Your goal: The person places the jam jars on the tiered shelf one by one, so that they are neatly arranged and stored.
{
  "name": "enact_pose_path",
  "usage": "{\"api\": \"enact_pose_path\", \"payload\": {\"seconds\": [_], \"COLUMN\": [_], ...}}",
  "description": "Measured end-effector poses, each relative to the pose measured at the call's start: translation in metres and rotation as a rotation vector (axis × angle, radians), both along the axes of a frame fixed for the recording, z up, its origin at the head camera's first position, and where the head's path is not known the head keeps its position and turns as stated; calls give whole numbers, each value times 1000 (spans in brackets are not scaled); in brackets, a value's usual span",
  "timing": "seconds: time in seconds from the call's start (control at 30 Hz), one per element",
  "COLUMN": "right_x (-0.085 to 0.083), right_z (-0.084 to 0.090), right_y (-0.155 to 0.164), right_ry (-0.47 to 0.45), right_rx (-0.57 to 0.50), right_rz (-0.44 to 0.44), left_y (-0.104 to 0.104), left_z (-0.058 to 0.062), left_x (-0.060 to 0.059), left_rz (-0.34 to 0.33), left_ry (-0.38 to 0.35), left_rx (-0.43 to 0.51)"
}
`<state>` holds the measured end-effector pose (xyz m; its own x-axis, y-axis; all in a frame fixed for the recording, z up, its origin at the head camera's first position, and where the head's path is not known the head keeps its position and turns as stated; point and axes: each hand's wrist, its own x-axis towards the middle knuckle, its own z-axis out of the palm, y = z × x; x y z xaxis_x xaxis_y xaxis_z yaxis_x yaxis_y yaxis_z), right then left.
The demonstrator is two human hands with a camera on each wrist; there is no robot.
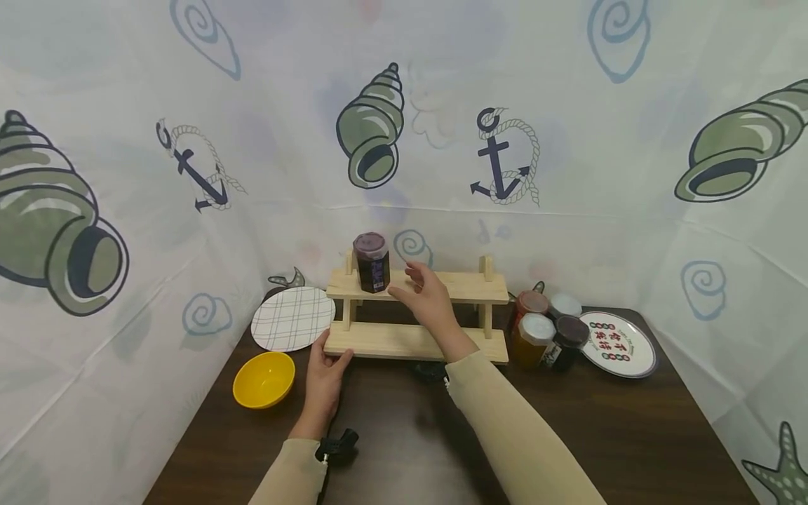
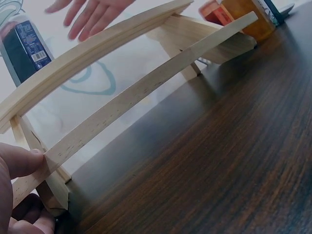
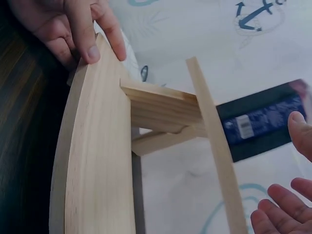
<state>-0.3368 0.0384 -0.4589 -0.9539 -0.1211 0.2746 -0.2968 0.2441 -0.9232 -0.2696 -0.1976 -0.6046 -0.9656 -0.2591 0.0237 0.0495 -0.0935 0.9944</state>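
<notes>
A two-tier wooden shelf (image 1: 404, 341) stands on the dark table. On the left part of its upper tier sits a dark jar (image 1: 371, 263) with a purplish lid and a blue label. My left hand (image 1: 323, 382) grips the left end of the lower board, thumb on the board's face and fingers curled beneath it in the left wrist view. Just right of the jar, my right hand (image 1: 431, 298) is held over the upper tier with its fingers spread. A gap shows between that hand and the jar (image 3: 263, 122) in the right wrist view.
Several lidded jars (image 1: 536, 330) cluster at the shelf's right end, beside a white plate (image 1: 637, 351) with red lettering. To the left are a checked white plate (image 1: 293, 319) and a yellow bowl (image 1: 264, 380). A printed cloth (image 1: 435, 175) hangs behind the table.
</notes>
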Motion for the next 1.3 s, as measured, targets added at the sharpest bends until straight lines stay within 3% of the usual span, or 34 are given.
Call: {"api": "enact_pose_path", "payload": {"seconds": [0.4,0.63,1.07,1.3], "right_x": [45,73,119,133], "right_z": [18,15,16,9], "right_y": [64,109,200,239], "right_ry": [92,174,148,101], "right_rx": [49,98,139,155], "right_rz": [-113,-204,-460,-571], "left_y": [-2,-3,-4,-2], "left_z": [2,1,-1,-1], "left_x": [1,0,3,2], "left_rz": [-20,-20,-26,-21], "left_ry": [19,7,8,12], "left_rx": [3,5,-3,7]}}
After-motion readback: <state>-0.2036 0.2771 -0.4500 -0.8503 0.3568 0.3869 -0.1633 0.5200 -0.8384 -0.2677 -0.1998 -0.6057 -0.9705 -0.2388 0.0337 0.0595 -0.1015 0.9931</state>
